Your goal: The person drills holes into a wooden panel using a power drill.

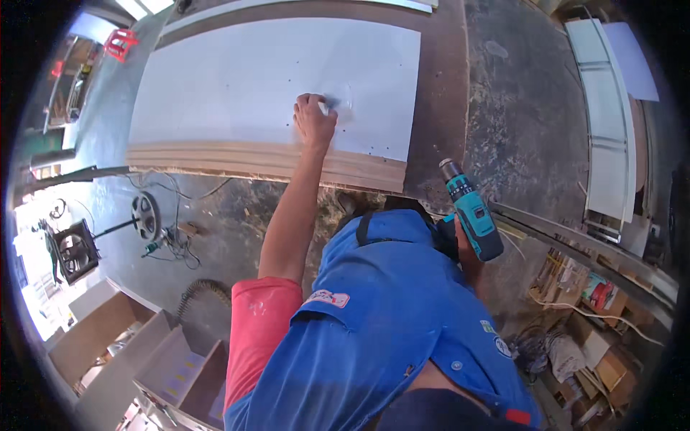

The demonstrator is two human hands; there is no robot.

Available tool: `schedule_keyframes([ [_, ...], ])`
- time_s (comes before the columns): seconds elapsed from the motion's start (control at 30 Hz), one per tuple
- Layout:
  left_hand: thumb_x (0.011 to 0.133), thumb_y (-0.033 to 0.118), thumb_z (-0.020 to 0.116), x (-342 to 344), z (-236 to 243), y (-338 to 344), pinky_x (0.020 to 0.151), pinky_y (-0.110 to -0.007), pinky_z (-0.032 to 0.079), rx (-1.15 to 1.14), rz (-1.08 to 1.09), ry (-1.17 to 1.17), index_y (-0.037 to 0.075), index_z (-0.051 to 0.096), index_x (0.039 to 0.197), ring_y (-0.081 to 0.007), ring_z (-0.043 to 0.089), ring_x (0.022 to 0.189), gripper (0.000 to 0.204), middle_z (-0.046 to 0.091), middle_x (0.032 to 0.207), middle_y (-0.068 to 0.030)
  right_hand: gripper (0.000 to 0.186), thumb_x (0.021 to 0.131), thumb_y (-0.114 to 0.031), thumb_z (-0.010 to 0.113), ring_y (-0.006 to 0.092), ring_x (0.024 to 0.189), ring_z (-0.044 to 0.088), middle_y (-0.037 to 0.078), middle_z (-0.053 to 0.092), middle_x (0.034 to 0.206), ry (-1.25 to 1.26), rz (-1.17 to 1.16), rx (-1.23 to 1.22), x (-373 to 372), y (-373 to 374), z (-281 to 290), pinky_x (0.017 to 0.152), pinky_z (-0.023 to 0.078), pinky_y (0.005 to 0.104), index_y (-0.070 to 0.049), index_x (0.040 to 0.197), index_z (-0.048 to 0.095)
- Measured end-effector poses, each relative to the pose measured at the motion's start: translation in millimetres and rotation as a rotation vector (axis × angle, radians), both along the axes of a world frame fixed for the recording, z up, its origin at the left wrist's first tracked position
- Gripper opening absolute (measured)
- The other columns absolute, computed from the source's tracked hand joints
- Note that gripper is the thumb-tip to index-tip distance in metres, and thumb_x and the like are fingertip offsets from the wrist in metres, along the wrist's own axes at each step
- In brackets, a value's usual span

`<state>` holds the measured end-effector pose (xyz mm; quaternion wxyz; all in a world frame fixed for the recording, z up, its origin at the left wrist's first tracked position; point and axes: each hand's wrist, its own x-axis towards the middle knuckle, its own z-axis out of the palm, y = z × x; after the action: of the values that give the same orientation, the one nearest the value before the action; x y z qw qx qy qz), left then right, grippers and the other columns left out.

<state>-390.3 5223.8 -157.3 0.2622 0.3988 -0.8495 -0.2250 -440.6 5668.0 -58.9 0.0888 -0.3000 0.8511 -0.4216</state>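
Here, the right hand (463, 235), partly hidden, is wrapped round a teal-and-black drill (474, 215) with a metallic chuck, right of the glossy white, dark-specked board (215, 79); the left hand (315, 121) curls over the board, its hold unclear.

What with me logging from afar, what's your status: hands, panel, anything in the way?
Left hand over white panel, holding something whitish, kind unclear. Right hand gripping teal drill. Panel lying flat; dark specks scattered around left hand.
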Motion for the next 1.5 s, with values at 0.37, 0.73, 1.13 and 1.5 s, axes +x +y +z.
schedule_keyframes([
  [0.37, 0.079, 0.002, 0.071, 21, 15, -28, 0.083, -0.041, 0.055, -0.166, -0.013, 0.177, 0.007, 0.07, 0.11, -0.0273, 0.067, 0.09, 0.032, 0.068, 0.1, -0.0109, 0.011, 0.098, -0.015, 0.069, 0.0132, 0.072, 0.057, 0.001, 0.059, 0.077, -0.045, 0.002, -0.019, 11, 4, -19, 0.067, 0.045, 0.0318, -0.004, 0.098, 0.069],
  [0.73, 0.078, 0.013, 0.077, -2, -3, -15, 0.083, -0.046, 0.056, 0.132, -0.135, -0.092, 0.015, 0.079, 0.107, -0.033, 0.068, 0.096, 0.029, 0.068, 0.102, -0.0121, 0.012, 0.096, -0.015, 0.071, 0.0147, 0.074, 0.059, 0.002, 0.061, 0.081, -0.067, 0.02, -0.013, 11, 1, -23, 0.068, 0.047, 0.0324, -0.004, 0.099, 0.07],
  [1.13, 0.085, 0.011, 0.072, -8, -1, -19, 0.076, -0.041, 0.056, 0.26, -0.085, 0.088, 0.014, 0.079, 0.096, -0.0291, 0.071, 0.086, 0.014, 0.07, 0.091, -0.0096, 0.014, 0.094, -0.015, 0.072, 0.0164, 0.077, 0.062, 0.004, 0.064, 0.085, -0.103, -0.011, -0.018, 19, 4, -24, 0.069, 0.049, 0.033, -0.003, 0.101, 0.07],
  [1.5, 0.083, 0.013, 0.076, -5, 9, -14, 0.078, -0.042, 0.057, 0.073, -0.243, -0.108, 0.017, 0.081, 0.099, -0.0287, 0.072, 0.091, 0.018, 0.071, 0.104, -0.0091, 0.016, 0.093, -0.015, 0.073, 0.0179, 0.079, 0.064, 0.005, 0.066, 0.088, -0.125, 0.01, 0.006, 20, 6, -28, 0.071, 0.05, 0.0336, -0.003, 0.102, 0.071],
])
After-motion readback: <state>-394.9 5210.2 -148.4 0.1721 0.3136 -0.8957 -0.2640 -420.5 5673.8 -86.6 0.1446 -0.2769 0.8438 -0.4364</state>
